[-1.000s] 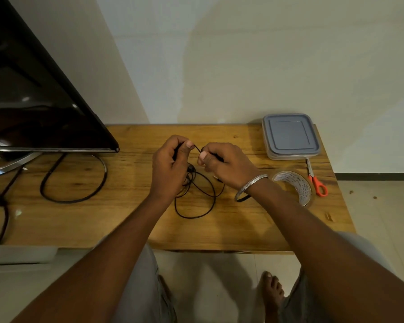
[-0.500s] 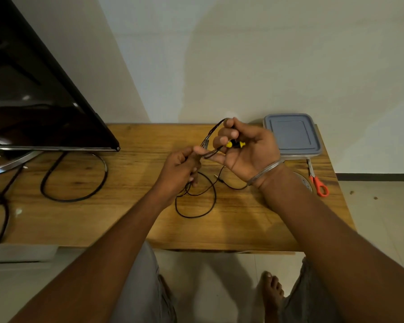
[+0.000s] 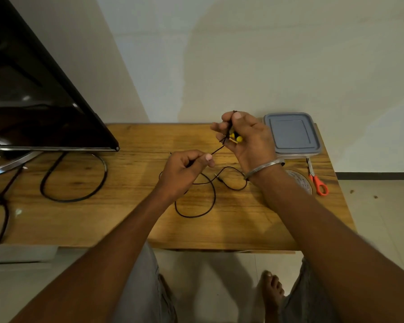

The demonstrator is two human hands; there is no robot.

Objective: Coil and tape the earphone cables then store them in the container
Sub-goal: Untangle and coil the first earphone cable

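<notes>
A thin black earphone cable (image 3: 212, 197) lies in loose loops on the wooden table (image 3: 131, 220). My right hand (image 3: 247, 141) is raised above the table's back part, shut on the cable's upper end, with the yellow earbuds (image 3: 236, 137) against its palm. My left hand (image 3: 184, 171) pinches the same cable lower down, and a short stretch runs taut between the two hands. The cable's jack plug (image 3: 218, 177) rests on the table between my wrists. A grey lidded container (image 3: 292, 135) stands closed at the back right.
A roll of clear tape (image 3: 301, 183) lies beside my right wrist, with orange-handled scissors (image 3: 317, 180) to its right. A black TV screen (image 3: 33, 101) on a metal stand fills the left, with thick black cords (image 3: 75, 180) looped beneath it. The table's front edge is just ahead of my knees.
My hands have drawn apart. The right hand lifted and moved back toward the container with the earbud end, while the left stayed low sliding along the cable.
</notes>
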